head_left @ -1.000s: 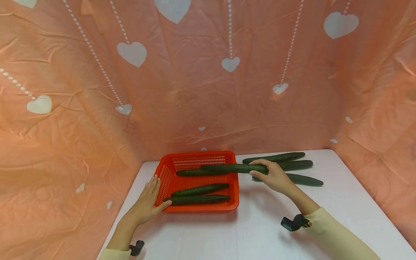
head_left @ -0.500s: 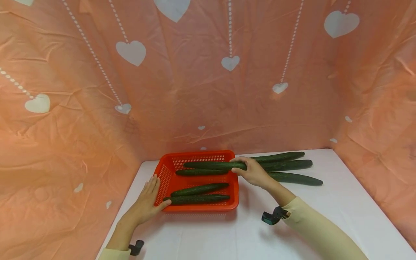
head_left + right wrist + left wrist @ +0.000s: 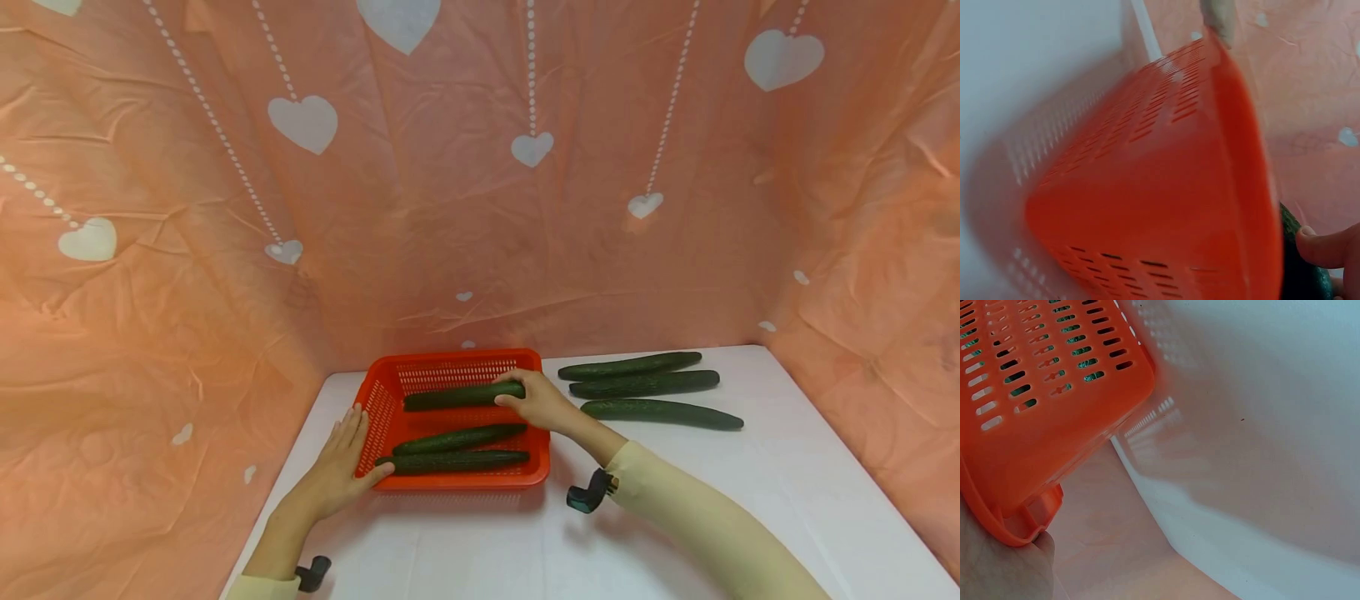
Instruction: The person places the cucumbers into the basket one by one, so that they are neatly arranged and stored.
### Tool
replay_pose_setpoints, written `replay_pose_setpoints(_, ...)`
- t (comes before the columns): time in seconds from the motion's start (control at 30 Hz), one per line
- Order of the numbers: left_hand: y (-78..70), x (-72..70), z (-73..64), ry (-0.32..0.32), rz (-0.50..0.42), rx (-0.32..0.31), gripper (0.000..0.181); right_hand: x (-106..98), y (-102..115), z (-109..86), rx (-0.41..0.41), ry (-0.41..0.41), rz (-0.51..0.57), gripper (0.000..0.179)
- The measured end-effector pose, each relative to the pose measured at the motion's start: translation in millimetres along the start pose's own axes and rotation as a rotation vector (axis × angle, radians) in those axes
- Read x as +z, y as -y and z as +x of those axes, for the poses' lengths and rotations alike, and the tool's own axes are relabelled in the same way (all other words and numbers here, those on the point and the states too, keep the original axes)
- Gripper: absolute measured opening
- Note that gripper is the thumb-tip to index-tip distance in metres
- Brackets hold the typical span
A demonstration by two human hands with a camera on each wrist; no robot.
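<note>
A dark green cucumber lies lengthwise inside the red plastic basket, near its back wall. My right hand reaches over the basket's right rim and grips this cucumber's right end between thumb and fingers. In the right wrist view, the thumb presses on the cucumber beside the rim. Another cucumber at the back is now hidden beneath or behind it. Two more, a rear cucumber and a front cucumber, lie along the basket's front side. My left hand rests with extended fingers on the left rim.
To the basket's right, three cucumbers lie on the white table: a far one, a middle one and a near one. An orange curtain with white hearts encloses the back and sides.
My right hand has carried its cucumber leftward from beyond the right rim, then down into the back of the basket. My left hand stays on the rim.
</note>
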State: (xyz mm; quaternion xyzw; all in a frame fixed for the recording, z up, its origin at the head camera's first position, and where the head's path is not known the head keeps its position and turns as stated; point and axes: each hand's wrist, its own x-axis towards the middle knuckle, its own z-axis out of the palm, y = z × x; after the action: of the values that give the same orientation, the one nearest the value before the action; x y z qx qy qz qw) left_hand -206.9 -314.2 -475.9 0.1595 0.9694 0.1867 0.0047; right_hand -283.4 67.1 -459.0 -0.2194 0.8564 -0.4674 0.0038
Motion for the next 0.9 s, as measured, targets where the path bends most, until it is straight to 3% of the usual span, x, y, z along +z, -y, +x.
replay_pose_setpoints(0.6,-0.4,1.3,0.6,0.002,-0.021,0.005,0.109,27.4,6.0,29.8,0.018,0.124,-0.02,0.028)
replay_pose_setpoints(0.9,0.6,1.2,1.2,-0.002,-0.006,0.008,0.108,35.6,-1.5,28.9,0.024,0.108,-0.04,0.03)
